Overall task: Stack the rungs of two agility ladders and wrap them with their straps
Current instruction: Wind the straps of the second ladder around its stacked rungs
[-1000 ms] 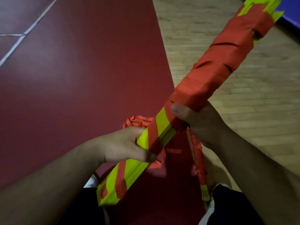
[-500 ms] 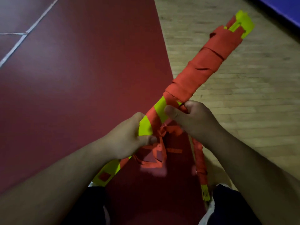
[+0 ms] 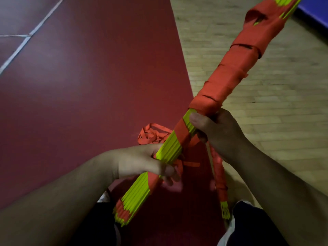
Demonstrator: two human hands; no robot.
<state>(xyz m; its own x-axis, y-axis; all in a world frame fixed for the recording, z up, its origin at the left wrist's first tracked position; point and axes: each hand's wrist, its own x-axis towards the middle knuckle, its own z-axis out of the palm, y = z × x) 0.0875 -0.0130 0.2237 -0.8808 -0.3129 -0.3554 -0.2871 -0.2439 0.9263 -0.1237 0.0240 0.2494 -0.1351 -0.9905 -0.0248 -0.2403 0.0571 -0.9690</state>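
Note:
A long stack of yellow-green rungs (image 3: pixel 170 150) runs slantwise from my lap to the upper right. Orange strap wrapping (image 3: pixel 236 68) covers its upper half tightly, and single turns cross the lower half. My left hand (image 3: pixel 142 164) grips the stack from the left, low down, thumb over the rungs. My right hand (image 3: pixel 218 134) holds the stack just below the wrapped part, fingers around rungs and strap. A second bundle (image 3: pixel 220 183), wrapped in orange with yellow-green ends, lies on the floor under my right forearm. Loose orange strap (image 3: pixel 152 134) lies piled behind the stack.
Dark red sports flooring (image 3: pixel 88 95) with white lines fills the left. Pale wooden floor (image 3: pixel 275 107) lies to the right. A blue mat edge (image 3: pixel 317 11) shows at the top right. My knees in dark clothing sit at the bottom edge.
The stack has been rotated about its length and its far end has swung up out of the frame's top. Edge-on rungs now face me. Both hands have shifted their grip.

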